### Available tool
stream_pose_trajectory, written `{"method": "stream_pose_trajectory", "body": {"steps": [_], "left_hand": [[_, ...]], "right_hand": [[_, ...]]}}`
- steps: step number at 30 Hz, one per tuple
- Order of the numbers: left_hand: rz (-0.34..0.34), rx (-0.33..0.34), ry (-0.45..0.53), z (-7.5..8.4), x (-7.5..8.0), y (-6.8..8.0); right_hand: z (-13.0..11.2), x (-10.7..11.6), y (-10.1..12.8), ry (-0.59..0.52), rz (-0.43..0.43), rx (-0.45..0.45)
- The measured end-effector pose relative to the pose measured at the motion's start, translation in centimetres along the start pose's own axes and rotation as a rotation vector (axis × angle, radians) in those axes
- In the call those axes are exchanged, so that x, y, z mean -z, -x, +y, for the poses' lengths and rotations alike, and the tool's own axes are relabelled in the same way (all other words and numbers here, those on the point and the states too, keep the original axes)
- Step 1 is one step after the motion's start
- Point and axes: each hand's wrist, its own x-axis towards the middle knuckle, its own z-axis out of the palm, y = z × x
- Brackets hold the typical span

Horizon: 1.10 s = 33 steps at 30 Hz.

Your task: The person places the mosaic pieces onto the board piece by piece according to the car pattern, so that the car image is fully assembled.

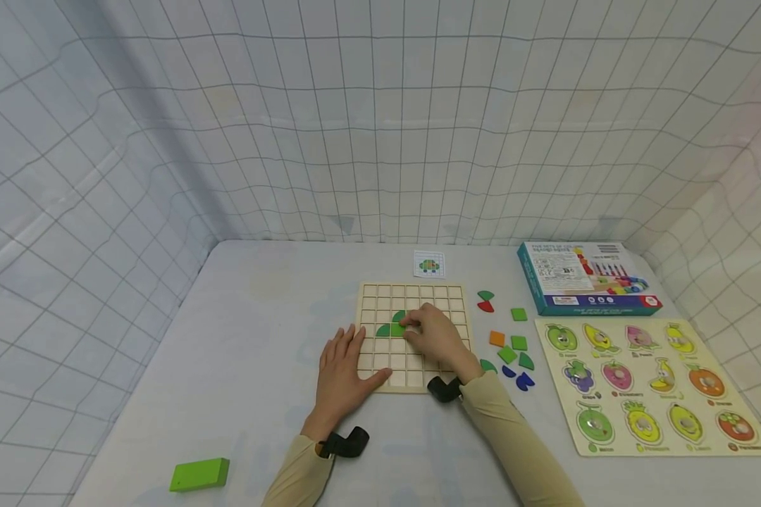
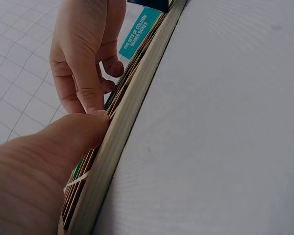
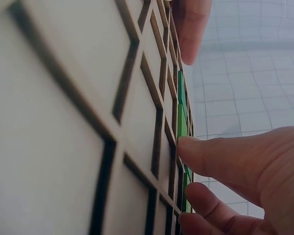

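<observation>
A wooden grid board (image 1: 374,384) lies flat on the table with several green tiles in its middle cells. My right hand (image 1: 436,334) is over the board's centre, its fingers bent and the thumb and fingertips at a green square tile (image 1: 397,329). In the right wrist view, the thumb touches a green tile (image 3: 182,120) set in the grid. A green quarter-round tile (image 1: 383,331) sits just left of the square one, another (image 1: 397,316) above it. My left hand (image 1: 342,370) rests along the board's left edge, fingers straight and thumb spread onto its lower part.
Loose green, orange, red and blue pieces (image 1: 518,343) lie right of the board. A pattern card (image 1: 429,265) is behind it. Farther right are a boxed toy (image 1: 590,278) and a fruit puzzle board (image 1: 615,401). A green block (image 1: 199,474) lies at the front left.
</observation>
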Motion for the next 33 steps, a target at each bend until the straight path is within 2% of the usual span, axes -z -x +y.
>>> {"method": "stream_pose_trajectory", "body": {"steps": [13,17,24,28,33], "left_hand": [[0.009,-0.006,0.0,0.0,0.0,0.0],[0.008,-0.007,0.001,0.0,0.0,0.0],[0.001,0.006,0.007,0.0,-0.1,-0.1],[-0.002,0.01,0.013,0.1,0.0,0.0],[-0.001,0.009,0.016,0.1,0.0,0.0]], "right_hand": [[0.8,0.8,0.8,-0.009,-0.069,0.014],[1.2,1.6,1.4,0.0,-0.049,0.046],[3.4,3.7,2.8,0.016,0.05,0.083],[5.1,5.4,3.8,0.028,0.072,0.024],[7.1,7.6,5.3,0.052,0.029,-0.07]]}}
